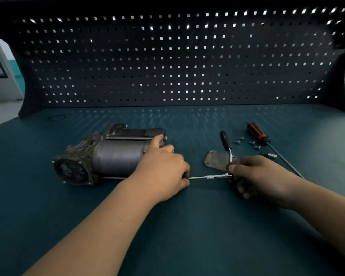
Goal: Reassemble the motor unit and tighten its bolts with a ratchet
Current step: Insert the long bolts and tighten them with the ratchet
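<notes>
The motor unit (108, 158) lies on its side on the teal worktop (187, 226), left of the frame's centre, its round ribbed end facing the lower left. The left hand (163, 168) covers the motor's right end: its forefinger reaches up along the housing, and the other fingers are curled and pinch the left tip of a thin extension bar (209, 177) down by the motor's lower edge. The bar runs level to the right hand (255, 176). That hand is closed round the head of the ratchet (226, 142), thumb on top, while the black handle points up and away. Just behind the right hand a flat cover plate (215, 159) lies on the worktop. Farther right are loose screws (239, 138), a small socket bit (270, 155) and an orange-and-black screwdriver (256, 132). A dark pegboard (171, 56) fills the upper frame.
</notes>
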Action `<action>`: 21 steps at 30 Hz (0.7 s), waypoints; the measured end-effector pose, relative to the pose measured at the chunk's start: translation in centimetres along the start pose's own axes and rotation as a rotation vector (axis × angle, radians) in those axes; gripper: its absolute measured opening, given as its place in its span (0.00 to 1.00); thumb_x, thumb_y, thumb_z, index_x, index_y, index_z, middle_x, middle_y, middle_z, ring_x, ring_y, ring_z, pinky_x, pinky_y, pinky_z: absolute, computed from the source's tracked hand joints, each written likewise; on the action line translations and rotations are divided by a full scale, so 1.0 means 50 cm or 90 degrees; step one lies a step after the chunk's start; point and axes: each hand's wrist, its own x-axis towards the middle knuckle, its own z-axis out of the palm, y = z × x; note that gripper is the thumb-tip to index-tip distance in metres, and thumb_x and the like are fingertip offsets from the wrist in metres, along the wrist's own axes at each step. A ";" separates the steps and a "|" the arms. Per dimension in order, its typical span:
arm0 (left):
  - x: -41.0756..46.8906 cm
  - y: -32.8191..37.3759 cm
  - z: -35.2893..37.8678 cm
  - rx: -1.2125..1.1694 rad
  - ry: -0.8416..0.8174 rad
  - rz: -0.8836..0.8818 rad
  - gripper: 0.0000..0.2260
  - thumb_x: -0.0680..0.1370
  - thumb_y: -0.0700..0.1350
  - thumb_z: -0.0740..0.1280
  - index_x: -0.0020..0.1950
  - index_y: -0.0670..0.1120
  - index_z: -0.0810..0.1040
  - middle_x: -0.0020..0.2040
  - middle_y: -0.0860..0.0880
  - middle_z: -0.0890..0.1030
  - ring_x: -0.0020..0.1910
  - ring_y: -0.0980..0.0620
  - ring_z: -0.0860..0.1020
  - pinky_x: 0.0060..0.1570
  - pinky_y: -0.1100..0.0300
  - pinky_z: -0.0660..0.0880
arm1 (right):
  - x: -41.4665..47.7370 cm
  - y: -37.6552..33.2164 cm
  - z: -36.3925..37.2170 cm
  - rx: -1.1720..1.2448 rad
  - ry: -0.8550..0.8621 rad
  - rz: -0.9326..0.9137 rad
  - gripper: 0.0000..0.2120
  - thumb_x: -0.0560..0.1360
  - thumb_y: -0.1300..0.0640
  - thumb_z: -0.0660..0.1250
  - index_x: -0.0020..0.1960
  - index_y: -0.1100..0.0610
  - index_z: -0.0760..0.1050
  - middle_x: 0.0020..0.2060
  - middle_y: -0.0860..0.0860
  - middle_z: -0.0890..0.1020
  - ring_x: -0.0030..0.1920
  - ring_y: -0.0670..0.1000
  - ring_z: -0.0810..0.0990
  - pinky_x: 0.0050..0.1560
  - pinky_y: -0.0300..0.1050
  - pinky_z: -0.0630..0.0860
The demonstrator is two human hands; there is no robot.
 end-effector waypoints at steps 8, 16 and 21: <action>0.003 -0.002 -0.003 0.001 -0.054 -0.007 0.12 0.78 0.61 0.58 0.54 0.60 0.79 0.49 0.59 0.80 0.57 0.55 0.69 0.67 0.45 0.37 | -0.036 0.030 -0.013 -0.128 0.002 -0.134 0.04 0.77 0.60 0.67 0.46 0.51 0.75 0.30 0.48 0.81 0.30 0.49 0.80 0.34 0.40 0.76; 0.004 -0.002 -0.003 0.002 -0.066 -0.020 0.13 0.79 0.60 0.58 0.55 0.60 0.79 0.49 0.58 0.80 0.57 0.54 0.70 0.69 0.46 0.38 | -0.029 0.045 -0.011 -0.232 0.081 -0.204 0.14 0.72 0.57 0.72 0.48 0.40 0.73 0.36 0.46 0.81 0.33 0.45 0.78 0.38 0.39 0.74; 0.002 0.004 -0.004 0.003 -0.063 -0.028 0.12 0.79 0.59 0.58 0.55 0.59 0.80 0.49 0.58 0.80 0.57 0.53 0.70 0.68 0.45 0.37 | -0.023 0.047 -0.014 -0.249 0.096 -0.223 0.18 0.69 0.59 0.75 0.44 0.38 0.73 0.38 0.38 0.81 0.35 0.36 0.76 0.38 0.27 0.68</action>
